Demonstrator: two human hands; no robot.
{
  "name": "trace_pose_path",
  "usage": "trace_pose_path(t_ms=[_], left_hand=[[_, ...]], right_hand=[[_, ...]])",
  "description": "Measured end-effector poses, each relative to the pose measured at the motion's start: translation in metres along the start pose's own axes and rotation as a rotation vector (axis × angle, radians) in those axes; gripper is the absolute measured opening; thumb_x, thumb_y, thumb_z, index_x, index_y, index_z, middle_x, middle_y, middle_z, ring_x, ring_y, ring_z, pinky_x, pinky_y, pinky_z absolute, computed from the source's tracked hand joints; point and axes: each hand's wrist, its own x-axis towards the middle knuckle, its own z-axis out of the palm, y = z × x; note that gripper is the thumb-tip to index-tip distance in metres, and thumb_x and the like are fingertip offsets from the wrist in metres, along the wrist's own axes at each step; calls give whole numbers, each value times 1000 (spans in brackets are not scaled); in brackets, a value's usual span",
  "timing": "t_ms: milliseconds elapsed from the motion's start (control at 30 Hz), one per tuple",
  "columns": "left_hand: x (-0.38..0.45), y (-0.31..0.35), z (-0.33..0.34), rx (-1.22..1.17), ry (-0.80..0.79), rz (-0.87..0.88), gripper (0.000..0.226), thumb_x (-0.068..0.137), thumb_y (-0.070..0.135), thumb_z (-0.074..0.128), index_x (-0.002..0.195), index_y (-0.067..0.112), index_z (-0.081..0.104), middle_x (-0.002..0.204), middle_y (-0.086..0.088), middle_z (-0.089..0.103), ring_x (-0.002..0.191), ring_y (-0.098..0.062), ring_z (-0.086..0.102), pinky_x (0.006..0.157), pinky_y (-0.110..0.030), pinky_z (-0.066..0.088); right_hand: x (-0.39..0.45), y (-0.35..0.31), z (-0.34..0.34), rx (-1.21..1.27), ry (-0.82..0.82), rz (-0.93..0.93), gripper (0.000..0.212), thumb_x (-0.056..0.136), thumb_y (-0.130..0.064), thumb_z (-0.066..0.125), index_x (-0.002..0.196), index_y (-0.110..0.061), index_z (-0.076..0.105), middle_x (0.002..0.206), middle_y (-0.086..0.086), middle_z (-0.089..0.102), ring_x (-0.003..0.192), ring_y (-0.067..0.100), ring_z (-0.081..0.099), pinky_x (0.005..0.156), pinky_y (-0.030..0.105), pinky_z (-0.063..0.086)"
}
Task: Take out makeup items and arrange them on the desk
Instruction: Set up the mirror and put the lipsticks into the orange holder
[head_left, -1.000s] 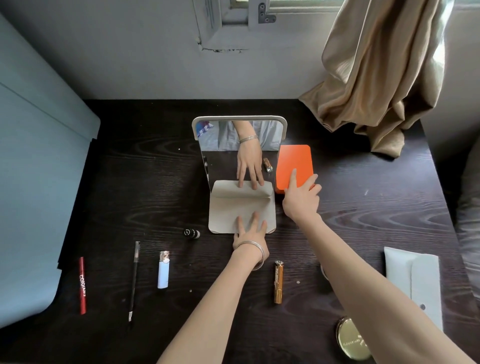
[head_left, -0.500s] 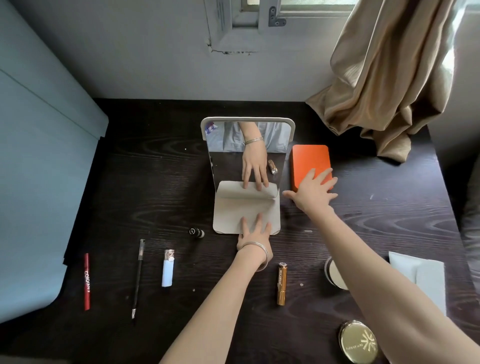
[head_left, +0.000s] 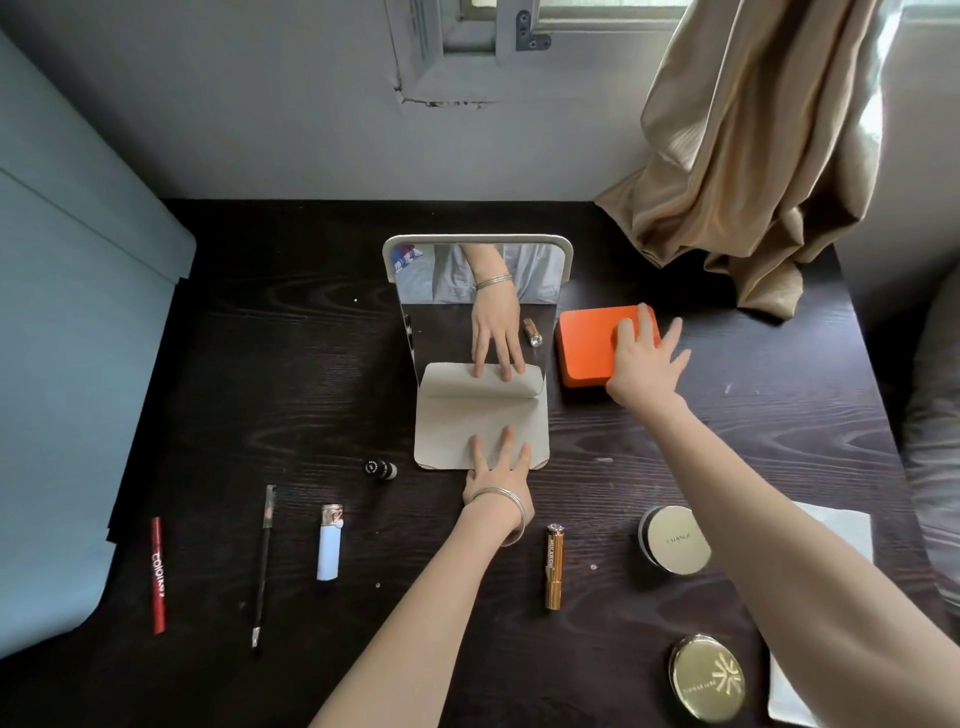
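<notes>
A folding stand mirror stands mid-desk on its beige base. My left hand rests on the base's near edge with straight fingers. Right of the mirror lies an orange case; my right hand lies flat on its right part, fingers spread. Laid out along the front are a red pencil, a black pencil, a light-blue tube, a small black bottle, a gold lipstick, a round jar and a gold compact.
A white pouch lies at the right edge under my right forearm. A beige curtain hangs onto the desk's far right corner. A blue-grey panel borders the dark desk on the left. The wall stands behind.
The orange case has shifted right, away from the mirror. My right hand followed it and now lies flat on its right part. My left hand stays on the mirror base.
</notes>
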Motion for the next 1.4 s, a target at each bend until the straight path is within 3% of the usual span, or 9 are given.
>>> trace_pose_path(t_ms=[167, 600, 833, 933, 1100, 1167, 1267, 1333, 1400], left_hand=[[4, -1, 2, 29, -11, 1, 77, 92, 10, 39, 149, 27, -10, 154, 3, -28, 139, -42, -22, 117, -44, 13], [7, -2, 5, 40, -8, 3, 78, 93, 13, 41, 149, 27, -11, 154, 3, -28, 139, -43, -24, 117, -47, 16], [6, -2, 5, 32, -2, 10, 80, 91, 11, 42, 149, 27, -10, 154, 2, -27, 139, -43, -23, 115, -47, 21], [7, -2, 4, 72, -13, 16, 78, 92, 13, 41, 149, 26, -11, 154, 1, -27, 139, -44, -22, 115, -47, 18], [1, -3, 0, -20, -5, 18, 73, 94, 13, 39, 149, 27, -6, 155, 5, -24, 140, -41, -21, 116, -48, 18], [-4, -2, -3, -107, 59, 30, 62, 95, 15, 38, 150, 24, 10, 157, 5, -13, 143, -38, -13, 115, -48, 23], [-15, -6, -6, -371, 255, 21, 39, 95, 14, 41, 133, 18, 50, 151, -4, 27, 135, -30, 32, 108, -41, 37], [-27, -12, -3, -534, 307, -1, 33, 93, 12, 44, 121, 18, 60, 131, -5, 53, 117, -25, 52, 100, -35, 44], [-40, -19, 6, -609, 264, -25, 29, 91, 12, 47, 113, 21, 64, 120, -2, 63, 110, -21, 58, 97, -31, 44]], right_hand=[[-2, -13, 8, -10, -74, -63, 76, 90, -12, 53, 149, -30, 8, 158, 14, -9, 141, 49, -7, 111, 64, 8], [1, -36, 14, -91, -5, -31, 80, 96, -24, 51, 150, -30, -8, 156, 20, -12, 141, 50, -7, 114, 59, 9], [1, -37, 13, -91, -42, -21, 83, 95, -23, 52, 149, -29, -10, 156, 20, -13, 141, 50, -8, 114, 60, 8], [-1, -40, 6, -53, -95, -6, 87, 92, -11, 53, 150, -29, -9, 156, 18, -17, 140, 49, -11, 114, 60, 4], [-10, -36, -12, 197, -162, -11, 82, 84, -4, 54, 150, -26, 11, 157, 17, -3, 142, 46, -4, 117, 52, 3], [-27, -30, -13, 344, -128, -17, 67, 83, -8, 54, 145, -18, 31, 152, 18, 22, 140, 41, 16, 116, 46, 13], [-76, -13, -5, 506, -148, -25, 40, 85, -12, 54, 125, -13, 54, 127, 12, 56, 118, 29, 50, 101, 37, 39], [-114, -1, 9, 500, -257, 7, 29, 86, -16, 54, 114, -15, 59, 117, 8, 63, 108, 25, 58, 94, 35, 46], [-144, 7, 29, 439, -350, 43, 24, 87, -21, 53, 110, -17, 60, 115, 7, 65, 106, 27, 59, 92, 37, 48]])
